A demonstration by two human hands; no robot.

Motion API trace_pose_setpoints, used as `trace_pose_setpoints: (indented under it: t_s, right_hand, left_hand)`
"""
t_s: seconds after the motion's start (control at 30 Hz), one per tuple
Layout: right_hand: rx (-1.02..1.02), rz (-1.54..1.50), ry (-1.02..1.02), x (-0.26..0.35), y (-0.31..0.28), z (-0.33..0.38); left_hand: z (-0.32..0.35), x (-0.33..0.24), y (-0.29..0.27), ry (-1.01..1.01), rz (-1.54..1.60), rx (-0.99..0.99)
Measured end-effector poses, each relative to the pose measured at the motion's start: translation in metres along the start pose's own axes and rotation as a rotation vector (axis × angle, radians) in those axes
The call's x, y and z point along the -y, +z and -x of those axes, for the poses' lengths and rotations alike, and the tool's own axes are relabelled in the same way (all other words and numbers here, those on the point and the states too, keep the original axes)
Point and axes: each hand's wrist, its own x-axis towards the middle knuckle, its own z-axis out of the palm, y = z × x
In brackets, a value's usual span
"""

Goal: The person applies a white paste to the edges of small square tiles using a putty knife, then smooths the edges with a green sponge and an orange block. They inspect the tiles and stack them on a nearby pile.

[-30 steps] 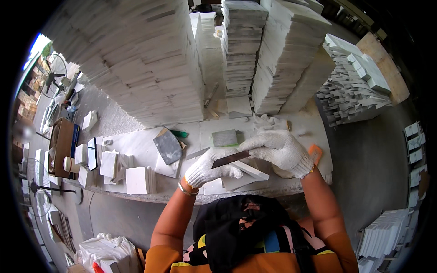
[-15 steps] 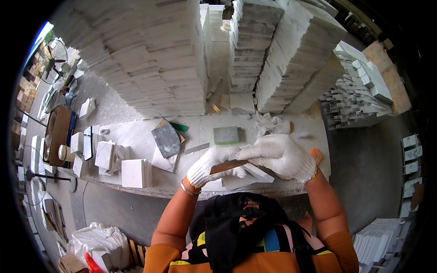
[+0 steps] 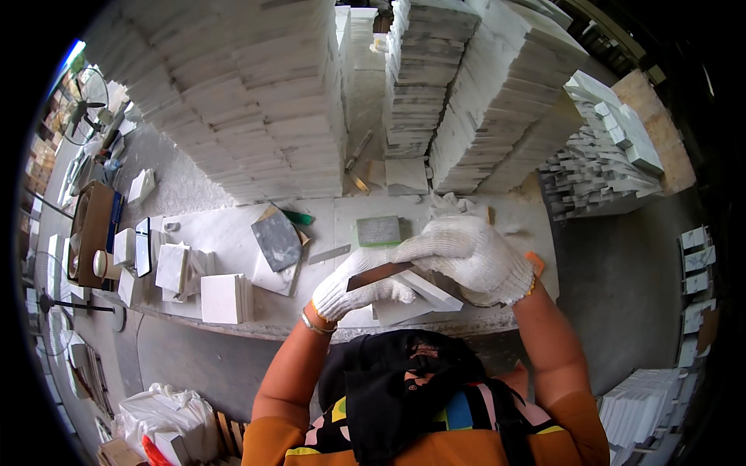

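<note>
Both of my hands wear white knitted gloves and meet over the near edge of the work table. My right hand [image 3: 475, 260] is closed, its fingers bent over the right end of a thin, flat, brownish-dark metal strip [image 3: 379, 276]. That strip slants across my left hand [image 3: 353, 291], whose fingers are curled against a tilted white stone tile [image 3: 435, 292]; the exact grip is partly hidden. Just beyond the hands lies a grey abrasive block [image 3: 378, 230] with a green edge. A steel ruler [image 3: 329, 254] rests left of it.
Tall stacks of white stone tiles [image 3: 256, 109] line the far side, with more stacks [image 3: 482, 116] at right. Dark grey stone piece [image 3: 277, 239], small white tiles [image 3: 223, 298], phone [image 3: 143, 247] and cardboard box [image 3: 89, 233] sit leftward. An orange tool [image 3: 535, 262] lies beside my right wrist.
My right hand has shifted slightly left and toward the far side, with the metal strip moving along. My whole view has moved a little.
</note>
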Motion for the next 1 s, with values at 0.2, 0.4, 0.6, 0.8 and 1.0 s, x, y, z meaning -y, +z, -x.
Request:
trace_pose_setpoints:
  t_s: [0.2, 0.4, 0.6, 0.8, 1.0]
  right_hand:
    - [0.041, -0.073, 0.026, 0.002, 0.002, 0.012]
    - [0.137, -0.019, 0.135, 0.013, -0.017, 0.034]
    - [0.049, -0.132, 0.069, 0.000, 0.002, 0.008]
    - [0.099, -0.156, 0.229, 0.017, -0.021, 0.050]
    - [-0.232, -0.455, 0.473, 0.013, -0.035, 0.099]
  left_hand:
    - [-0.002, -0.001, -0.001, -0.074, -0.199, 0.047]
    - [-0.006, -0.020, -0.001, -0.125, -0.169, 0.078]
    - [-0.006, -0.017, 0.004, -0.077, -0.214, -0.026]
    - [-0.005, -0.019, -0.002, -0.170, -0.083, 0.089]
    - [-0.014, -0.028, -0.004, -0.302, 0.010, 0.107]
